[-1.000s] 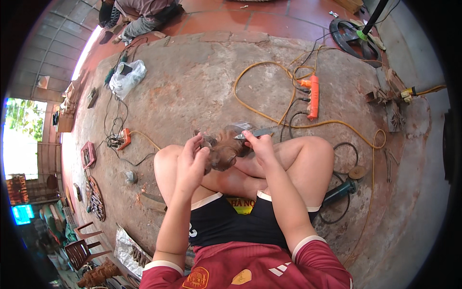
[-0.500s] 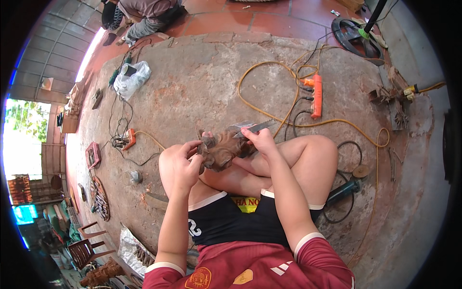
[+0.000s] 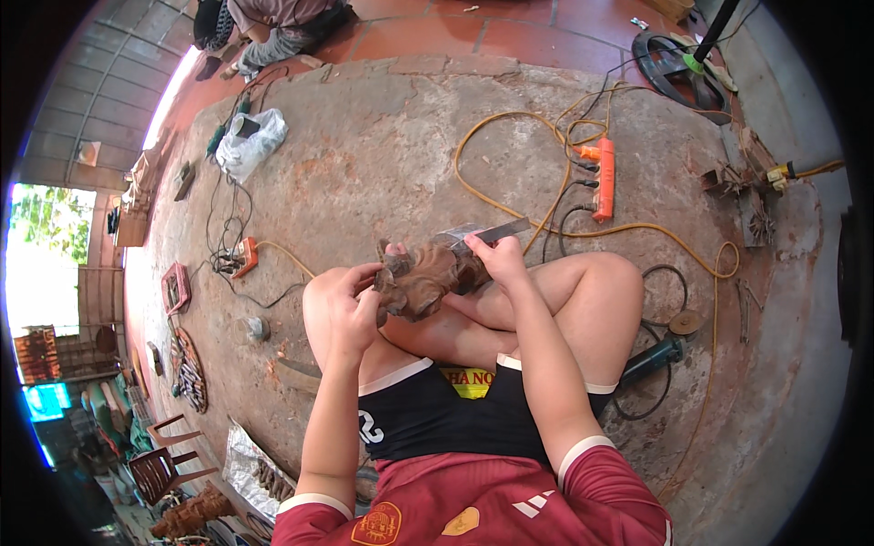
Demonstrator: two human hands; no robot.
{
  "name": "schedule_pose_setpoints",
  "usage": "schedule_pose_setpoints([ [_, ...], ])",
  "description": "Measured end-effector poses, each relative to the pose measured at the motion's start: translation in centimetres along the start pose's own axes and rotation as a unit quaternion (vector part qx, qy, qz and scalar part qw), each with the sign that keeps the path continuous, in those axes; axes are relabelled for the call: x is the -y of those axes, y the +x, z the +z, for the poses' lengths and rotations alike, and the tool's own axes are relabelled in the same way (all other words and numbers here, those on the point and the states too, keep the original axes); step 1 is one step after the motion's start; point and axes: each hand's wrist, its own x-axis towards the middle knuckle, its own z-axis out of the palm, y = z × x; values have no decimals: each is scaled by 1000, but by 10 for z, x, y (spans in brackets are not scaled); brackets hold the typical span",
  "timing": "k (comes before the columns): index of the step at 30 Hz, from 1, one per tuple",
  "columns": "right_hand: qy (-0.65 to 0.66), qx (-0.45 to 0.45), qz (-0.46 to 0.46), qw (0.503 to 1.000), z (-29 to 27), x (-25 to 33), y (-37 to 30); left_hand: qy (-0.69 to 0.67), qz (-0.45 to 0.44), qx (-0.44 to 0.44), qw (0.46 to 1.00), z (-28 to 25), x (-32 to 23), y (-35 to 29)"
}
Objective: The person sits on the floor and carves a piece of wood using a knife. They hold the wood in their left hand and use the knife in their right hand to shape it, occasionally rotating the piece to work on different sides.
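Observation:
A brown carved wooden piece [image 3: 421,284] with rounded, knobbly relief rests above my crossed legs. My left hand [image 3: 353,296] grips its left end, with fingers curled over the edge. At the right end, my right hand [image 3: 498,258] pinches a flat grey strip [image 3: 504,229] that juts out to the upper right. Whether this strip is metal or stiff abrasive sheet I cannot tell. A paler, shiny flat piece [image 3: 453,237] shows beside the right fingertips, against the carving's far side. The carving's underside is hidden.
An orange power strip [image 3: 604,180] with a looping yellow cord lies ahead to the right. By my right knee is a green power tool [image 3: 651,362]. A smaller orange socket block [image 3: 244,258], a plastic bag [image 3: 250,146] and a tool roll [image 3: 189,373] lie leftward. Another person [image 3: 287,32] sits far left.
My right hand and the grey strip have shifted slightly to the right and up along the carving. The left hand keeps its hold, and the carving has barely moved.

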Motion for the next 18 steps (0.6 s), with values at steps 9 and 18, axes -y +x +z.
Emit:
schedule_pose_setpoints([
  [9,-34,-38,12,999,-3,-2,3,-16,63,-18,998,4,18,4],
  [18,-79,-22,22,996,-7,4,5,15,61,-14,998,4,16,7],
])
